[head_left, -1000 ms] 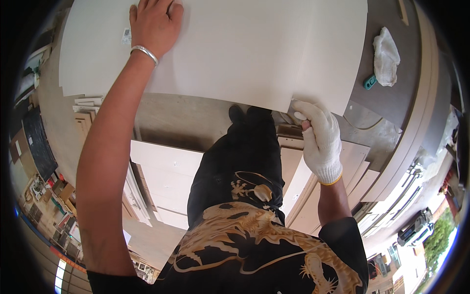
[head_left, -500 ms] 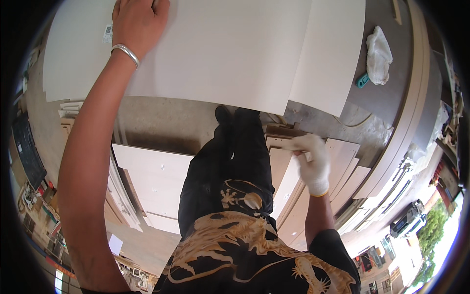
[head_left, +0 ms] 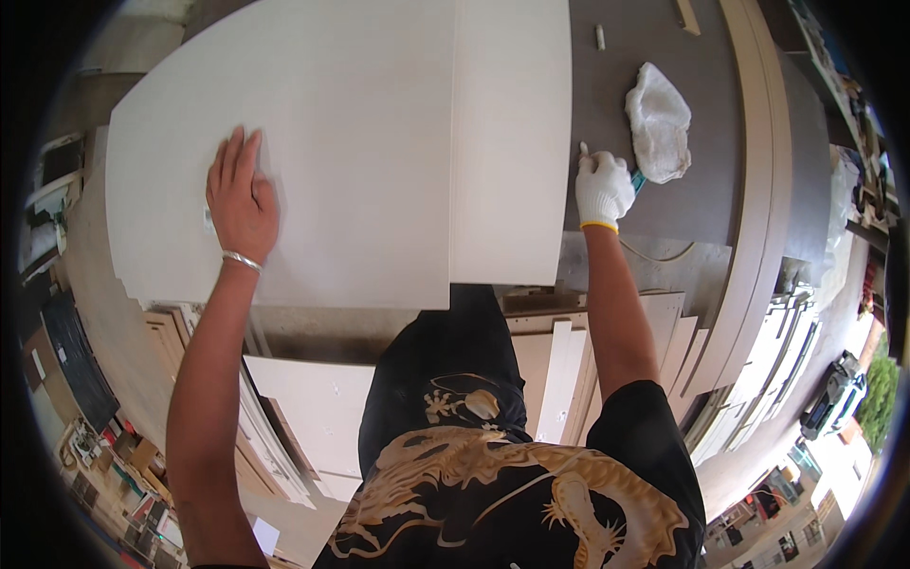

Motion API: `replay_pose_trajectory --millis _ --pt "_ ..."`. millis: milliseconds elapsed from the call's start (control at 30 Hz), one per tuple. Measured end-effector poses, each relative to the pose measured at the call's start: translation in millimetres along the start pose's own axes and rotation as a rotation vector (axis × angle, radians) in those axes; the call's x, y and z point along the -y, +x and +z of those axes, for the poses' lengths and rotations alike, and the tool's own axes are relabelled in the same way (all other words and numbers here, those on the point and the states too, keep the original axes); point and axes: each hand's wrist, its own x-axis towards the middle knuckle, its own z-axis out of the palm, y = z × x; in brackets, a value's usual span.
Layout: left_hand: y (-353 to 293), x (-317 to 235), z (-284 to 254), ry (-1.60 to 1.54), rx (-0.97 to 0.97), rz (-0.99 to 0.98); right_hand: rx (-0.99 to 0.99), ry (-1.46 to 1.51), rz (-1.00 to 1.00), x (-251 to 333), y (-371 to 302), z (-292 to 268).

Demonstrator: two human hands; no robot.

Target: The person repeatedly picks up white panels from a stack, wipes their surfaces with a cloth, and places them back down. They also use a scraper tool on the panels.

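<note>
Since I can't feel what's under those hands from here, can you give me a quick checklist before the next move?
1. Bare left hand laid on the large pale flat panel: ok, fingers extended.
2. That panel's near edge level with the narrower-showing pale panel to its right: not ok, it reaches closer to the body.
3. Right hand in a white knitted glove off both panels: ok, just past their right side.
4. Small teal object gripped by that hand: cannot tell, mostly hidden.
5. Crumpled white fabric off the panels: ok, on the dark brown flat surface.
</note>
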Motion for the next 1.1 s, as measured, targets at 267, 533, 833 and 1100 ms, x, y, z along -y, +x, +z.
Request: replay_pose_trajectory --millis 267,533,833,1100 --pt "1.9 -6.6 -5.3 -0.004 0.021 -0.049 0.072 -0.046 0.373 -35.2 26.4 -31.0" --pt "1.6 -11.6 -8.8 -0.002 0.069 -0.11 0.121 0.176 0.369 -43.0 24.0 -49.9" --pt "-1.4 -12.3 -4.5 0.005 0.078 -0.118 0.741 1.986 0.609 -60.4 -1.2 -107.3" --pt "-2.5 -8.5 -0.2 -0.022 0.133 -0.101 0.784 2.189 0.56 -71.6 -32.3 -113.4"
